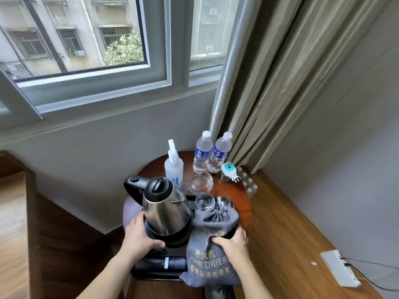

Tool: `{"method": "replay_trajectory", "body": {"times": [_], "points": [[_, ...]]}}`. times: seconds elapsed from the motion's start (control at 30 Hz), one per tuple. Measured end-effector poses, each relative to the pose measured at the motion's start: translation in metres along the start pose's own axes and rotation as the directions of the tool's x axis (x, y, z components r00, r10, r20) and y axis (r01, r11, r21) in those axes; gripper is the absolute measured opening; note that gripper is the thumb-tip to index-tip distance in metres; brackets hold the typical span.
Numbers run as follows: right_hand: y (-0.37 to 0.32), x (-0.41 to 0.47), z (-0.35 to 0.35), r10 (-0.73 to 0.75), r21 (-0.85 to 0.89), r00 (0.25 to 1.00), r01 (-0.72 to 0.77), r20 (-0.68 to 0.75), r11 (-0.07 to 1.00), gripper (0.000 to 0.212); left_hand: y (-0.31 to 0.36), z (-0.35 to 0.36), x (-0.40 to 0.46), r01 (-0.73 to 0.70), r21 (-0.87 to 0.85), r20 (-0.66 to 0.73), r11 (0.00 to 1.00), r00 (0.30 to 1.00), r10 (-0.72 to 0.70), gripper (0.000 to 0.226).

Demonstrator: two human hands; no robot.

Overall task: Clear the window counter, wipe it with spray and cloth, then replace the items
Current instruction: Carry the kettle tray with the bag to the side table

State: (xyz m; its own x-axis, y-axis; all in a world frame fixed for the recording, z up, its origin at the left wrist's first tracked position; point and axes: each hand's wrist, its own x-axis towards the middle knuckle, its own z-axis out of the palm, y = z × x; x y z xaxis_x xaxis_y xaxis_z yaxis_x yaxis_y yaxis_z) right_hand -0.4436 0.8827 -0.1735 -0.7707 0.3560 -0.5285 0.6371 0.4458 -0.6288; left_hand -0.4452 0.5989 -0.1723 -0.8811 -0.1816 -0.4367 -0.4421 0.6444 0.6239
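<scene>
Here, round wooden table [241, 197] under window [86, 39], left hand [140, 238] gripping tray [151, 275], right hand [233, 244] gripping dryer bag [207, 262].

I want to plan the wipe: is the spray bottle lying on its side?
No, the spray bottle stands upright on the round table, behind the kettle.

Window [82, 39] above, sash frame pale grey-green; through the glass, a building [32, 39] with barred windows and a tree [124, 50]. Curtain [280, 83] hangs at right in grey-beige folds, reaching down to a wood ledge [291, 234]. White wall [86, 158] below the sill. White power strip [340, 268] lies on the ledge at lower right, 1 dark cable [371, 266] running from it
</scene>
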Motion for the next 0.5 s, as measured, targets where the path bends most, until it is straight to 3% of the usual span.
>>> {"method": "replay_trajectory", "body": {"times": [0.27, 0.5], "points": [[-0.067, -0.051, -0.008, -0.135, -0.046, 0.991, 0.134, -0.014, 0.990, 0.111, 0.026, -0.059, -0.018, 0.029, 0.076, 0.003, 0.997, 1.000, -0.030, 0.118], [-0.120, -0.096, -0.003, -0.224, -0.092, 0.974, 0.220, -0.041, 0.971, 0.111, 0.037, -0.126, -0.029, -0.048, 0.077, -0.006, 0.996, 0.999, 0.049, 0.114]]}}
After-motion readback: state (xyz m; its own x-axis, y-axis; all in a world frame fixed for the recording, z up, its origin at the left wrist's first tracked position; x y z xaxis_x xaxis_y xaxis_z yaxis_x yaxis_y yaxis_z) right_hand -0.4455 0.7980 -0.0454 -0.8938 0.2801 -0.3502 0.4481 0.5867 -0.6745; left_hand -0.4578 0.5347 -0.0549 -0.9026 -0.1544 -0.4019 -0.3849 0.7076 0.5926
